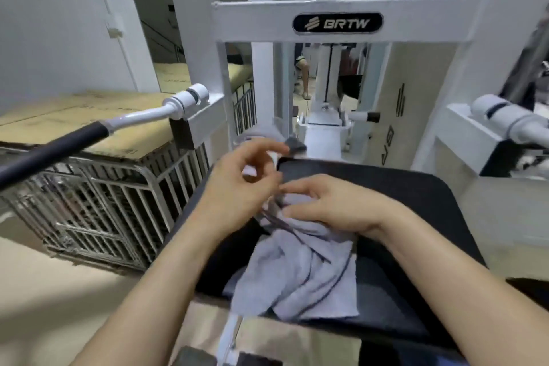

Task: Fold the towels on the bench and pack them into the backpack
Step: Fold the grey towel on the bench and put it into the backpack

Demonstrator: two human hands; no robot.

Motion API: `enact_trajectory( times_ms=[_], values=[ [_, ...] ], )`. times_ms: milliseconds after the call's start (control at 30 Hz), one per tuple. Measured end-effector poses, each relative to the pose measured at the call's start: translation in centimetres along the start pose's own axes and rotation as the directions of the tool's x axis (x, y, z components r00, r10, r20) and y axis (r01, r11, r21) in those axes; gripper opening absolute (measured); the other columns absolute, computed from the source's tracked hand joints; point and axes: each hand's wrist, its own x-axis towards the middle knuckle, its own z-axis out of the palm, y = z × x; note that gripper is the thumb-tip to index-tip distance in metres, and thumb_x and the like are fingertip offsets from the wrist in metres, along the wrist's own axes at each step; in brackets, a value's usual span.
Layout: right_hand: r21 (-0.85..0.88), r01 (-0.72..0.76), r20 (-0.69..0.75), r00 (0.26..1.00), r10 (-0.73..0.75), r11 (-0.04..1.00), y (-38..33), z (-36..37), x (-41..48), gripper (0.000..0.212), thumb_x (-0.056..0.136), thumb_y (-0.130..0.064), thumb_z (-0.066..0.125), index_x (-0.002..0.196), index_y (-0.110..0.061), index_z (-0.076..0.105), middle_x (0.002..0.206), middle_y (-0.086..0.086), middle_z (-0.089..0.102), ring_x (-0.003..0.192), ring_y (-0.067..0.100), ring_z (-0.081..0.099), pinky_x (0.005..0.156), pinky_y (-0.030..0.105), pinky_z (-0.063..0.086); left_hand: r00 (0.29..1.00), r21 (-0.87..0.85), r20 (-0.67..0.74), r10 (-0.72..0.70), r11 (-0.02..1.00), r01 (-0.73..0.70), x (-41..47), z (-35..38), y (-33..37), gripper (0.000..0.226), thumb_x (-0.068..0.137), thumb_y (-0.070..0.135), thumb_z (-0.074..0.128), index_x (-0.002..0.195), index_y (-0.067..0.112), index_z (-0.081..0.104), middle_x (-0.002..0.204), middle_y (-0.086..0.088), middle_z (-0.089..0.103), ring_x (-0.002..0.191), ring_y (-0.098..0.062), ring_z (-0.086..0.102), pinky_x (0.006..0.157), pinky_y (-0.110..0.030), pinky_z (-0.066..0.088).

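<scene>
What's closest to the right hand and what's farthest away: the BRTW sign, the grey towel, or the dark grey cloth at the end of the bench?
1. Grey towel: right under the right hand, touching it.
2. Dark grey cloth: ahead, just past the far end of the bench.
3. BRTW sign: farthest, high on the white frame ahead.

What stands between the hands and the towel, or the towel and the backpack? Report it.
Nothing visible. The right hand lies on the crumpled towel on the bench; the left hand hovers just beside it. The backpack is not in view, so that path cannot be judged.
</scene>
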Motion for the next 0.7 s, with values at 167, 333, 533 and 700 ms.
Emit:
enact_trajectory(
  times_ms=[167,333,533,700],
  values=[
    [0.062,0.033,0.195,0.980,-0.044,0.998,-0.2,1.4,-10.4,0.021,0.080,-0.017,0.075,0.100,-0.013,0.072,0.089,-0.002,0.070,0.082,0.007,0.061,0.078,0.027,0.048,0.849,0.527,0.528,0.033,0.771,-0.358,-5.9,2.6,4.4,0.026,0.064,0.017,0.048,0.075,0.028,0.069,0.079,0.010,0.069,0.083,-0.012,0.057,0.091,-0.036,0.045],
    [0.571,0.307,-0.138,0.950,-0.280,0.761,-1.1,1.7,-16.0,0.023,0.070,0.003,0.075,0.080,-0.015,0.065,0.074,0.005,0.065,0.065,0.013,0.062,0.062,0.022,0.052,0.820,0.153,0.567,-0.082,0.988,-0.006,-11.9,2.9,8.7,0.019,0.073,0.020,0.051,0.059,0.008,0.047,0.058,-0.004,0.039,0.058,-0.009,0.036,0.056,-0.030,0.032],
    [0.672,0.344,-0.280,0.938,-0.204,0.656,-3.2,2.8,-18.0,0.029,0.077,-0.005,0.065,0.104,-0.014,0.072,0.087,0.012,0.072,0.072,0.020,0.069,0.071,0.029,0.057,0.860,-0.243,0.498,-0.115,0.933,0.265,-15.8,0.6,11.1,0.027,0.074,0.025,0.071,0.089,0.003,0.066,0.085,-0.010,0.067,0.074,-0.018,0.063,0.063,-0.027,0.053],
    [-0.262,-0.055,-0.032,0.998,0.049,0.963,-5.7,1.1,-17.3,0.016,0.075,-0.015,0.076,0.088,-0.025,0.077,0.081,-0.001,0.074,0.073,0.018,0.066,0.067,0.035,0.050,0.807,-0.425,0.589,-0.033,0.838,0.344,-15.2,-3.8,10.5,0.041,0.061,0.031,0.087,0.074,0.014,0.053,0.069,-0.003,0.055,0.058,-0.011,0.054,0.050,-0.018,0.045]
  ],
)
